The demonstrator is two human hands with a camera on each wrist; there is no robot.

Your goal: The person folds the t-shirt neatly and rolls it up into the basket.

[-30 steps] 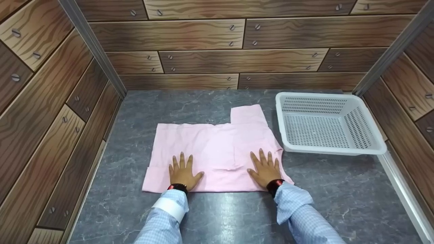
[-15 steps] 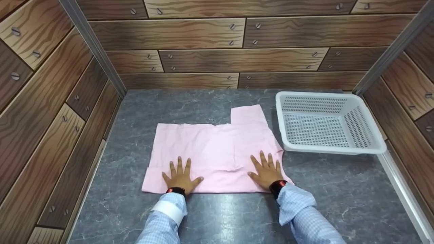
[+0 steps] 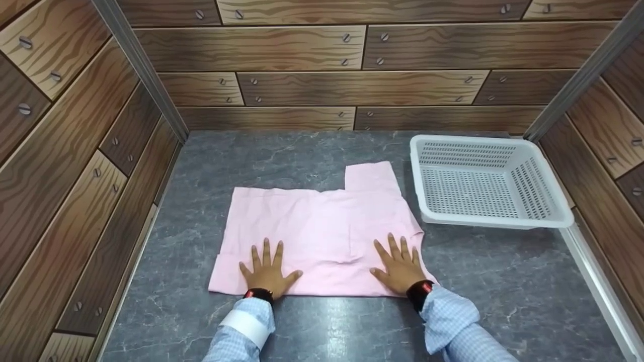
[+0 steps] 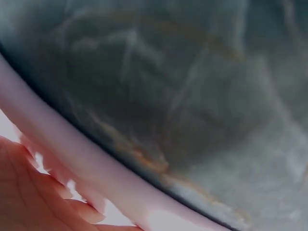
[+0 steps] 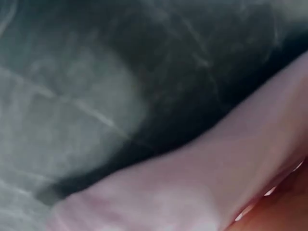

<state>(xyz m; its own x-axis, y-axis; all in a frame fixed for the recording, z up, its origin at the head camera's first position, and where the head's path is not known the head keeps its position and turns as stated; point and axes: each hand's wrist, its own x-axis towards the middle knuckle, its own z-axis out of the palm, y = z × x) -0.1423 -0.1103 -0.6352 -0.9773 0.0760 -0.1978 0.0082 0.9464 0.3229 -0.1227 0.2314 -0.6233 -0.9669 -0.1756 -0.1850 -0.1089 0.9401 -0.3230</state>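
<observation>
A pink shirt (image 3: 307, 221), folded in half, lies flat on the grey marbled tabletop, with a sleeve (image 3: 372, 178) sticking out at its back right. My left hand (image 3: 266, 274) rests on its near left part, fingers spread and straight. On the near right part lies my right hand (image 3: 400, 271), palm down with the fingers spread. Small wrinkles run between the two hands. The left wrist view has the shirt's near edge (image 4: 91, 149) beside part of my palm. A blurred pink edge of the shirt (image 5: 144, 197) fills the lower right wrist view.
A white perforated plastic basket (image 3: 468, 221) stands at the right, just beyond the shirt's right edge, with nothing in it. Wood-patterned walls (image 3: 282, 50) enclose the table (image 3: 322, 332) at the back and both sides. A metal rail (image 3: 598, 286) runs along the right side.
The shirt has slid a little toward me under both hands. My left hand shifted slightly back and its fingers spread wider; my right hand drew back too. The basket stayed put.
</observation>
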